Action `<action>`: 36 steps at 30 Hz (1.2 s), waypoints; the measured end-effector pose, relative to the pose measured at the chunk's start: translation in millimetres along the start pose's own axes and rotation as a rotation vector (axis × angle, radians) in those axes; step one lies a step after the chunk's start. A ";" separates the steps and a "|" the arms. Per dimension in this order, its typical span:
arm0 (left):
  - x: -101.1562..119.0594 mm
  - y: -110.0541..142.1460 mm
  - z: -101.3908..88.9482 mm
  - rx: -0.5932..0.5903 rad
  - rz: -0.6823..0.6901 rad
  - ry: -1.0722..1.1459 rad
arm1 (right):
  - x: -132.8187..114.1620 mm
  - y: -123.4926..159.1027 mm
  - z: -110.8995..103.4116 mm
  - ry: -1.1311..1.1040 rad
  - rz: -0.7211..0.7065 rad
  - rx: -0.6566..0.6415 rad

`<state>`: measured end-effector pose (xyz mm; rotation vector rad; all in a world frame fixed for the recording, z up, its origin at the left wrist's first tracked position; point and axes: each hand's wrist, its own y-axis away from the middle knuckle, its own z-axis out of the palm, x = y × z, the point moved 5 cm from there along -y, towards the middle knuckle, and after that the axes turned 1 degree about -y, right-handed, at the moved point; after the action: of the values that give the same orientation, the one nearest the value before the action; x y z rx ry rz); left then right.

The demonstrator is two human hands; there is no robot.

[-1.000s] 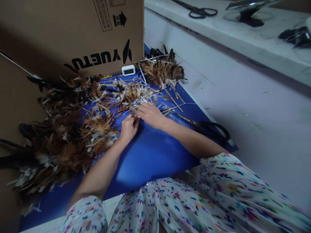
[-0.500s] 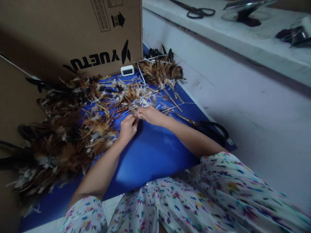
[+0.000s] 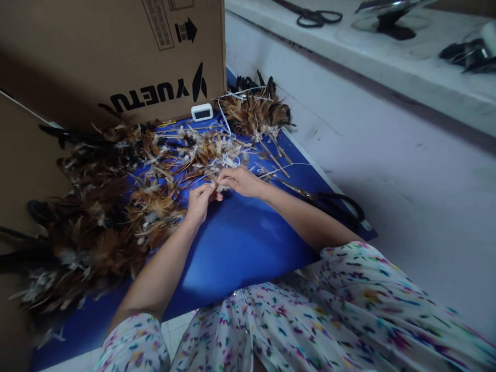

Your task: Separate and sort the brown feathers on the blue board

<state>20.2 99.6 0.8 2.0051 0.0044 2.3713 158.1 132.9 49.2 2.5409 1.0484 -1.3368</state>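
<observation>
In the middle of the blue tabletop [image 3: 232,243], my left hand [image 3: 199,201] and my right hand [image 3: 241,182] meet with fingertips almost touching. A small brown feather [image 3: 213,177] with pale fluff at its base is pinched between them; the fingers partly cover it. My left fingers are closed at the tips, and the thumb and index of my right hand press together. Just beyond them lies a loose pile of brown and white feathers [image 3: 203,147]. Another tan heap of feathers [image 3: 155,204] is left of my left hand.
Black-handled scissors [image 3: 333,201] lie right of my right forearm. A tied feather bundle [image 3: 256,111] with thin sticks rests by the wall. A white digital timer [image 3: 202,112] stands before a cardboard box [image 3: 116,46]. Dark feathers [image 3: 93,222] cover the left side. More scissors [image 3: 315,18] are on the ledge.
My left hand has shifted slightly left and turned, its fingers loosening from a tight curl. Pale fluff now shows between the hands. My right hand stays nearly in place.
</observation>
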 end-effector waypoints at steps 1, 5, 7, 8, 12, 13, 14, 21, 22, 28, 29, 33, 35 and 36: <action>-2.3 -0.1 0.6 0.005 -0.054 0.068 | -1.0 0.2 -0.4 -0.007 -0.006 0.001; -4.6 0.1 1.9 0.047 -0.168 0.180 | -3.3 -0.3 -0.4 -0.029 -0.010 -0.006; -5.1 0.3 1.8 0.065 -0.206 0.209 | -3.2 -0.9 0.0 -0.033 -0.015 -0.008; -5.5 0.3 1.7 0.071 -0.224 0.223 | -2.9 -1.1 0.3 -0.035 -0.021 -0.008; -7.5 0.5 1.1 0.078 -0.277 0.263 | 0.0 -1.7 1.6 -0.035 -0.047 0.001; -7.7 0.6 0.9 0.080 -0.285 0.270 | 0.6 -1.7 1.9 -0.035 -0.052 0.003; -7.9 0.7 0.7 0.085 -0.293 0.278 | 1.0 -1.6 2.2 -0.037 -0.058 0.004; -5.2 3.1 3.0 0.080 -0.357 0.308 | -2.0 -0.8 1.5 -0.069 -0.081 0.011; -4.5 3.5 3.3 0.082 -0.357 0.311 | -2.0 -0.8 1.4 -0.071 -0.077 0.011; -2.7 3.5 4.0 0.098 -0.262 0.334 | 1.5 -1.3 2.4 -0.099 -0.083 0.033; -3.0 3.2 3.8 0.106 -0.240 0.335 | 1.9 -1.3 2.9 -0.115 -0.089 0.038; -4.3 3.1 3.1 0.151 -0.175 0.353 | 3.1 -1.0 5.8 -0.184 -0.075 0.063; -4.2 3.7 3.4 0.165 -0.149 0.375 | 4.3 -0.6 7.8 -0.231 -0.028 0.070; -4.0 4.2 3.6 0.167 -0.138 0.386 | 5.0 -0.3 9.1 -0.263 -0.002 0.071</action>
<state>24.3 95.2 -2.4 1.5079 0.3497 2.6965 153.4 132.4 39.9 2.3249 0.9686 -1.6789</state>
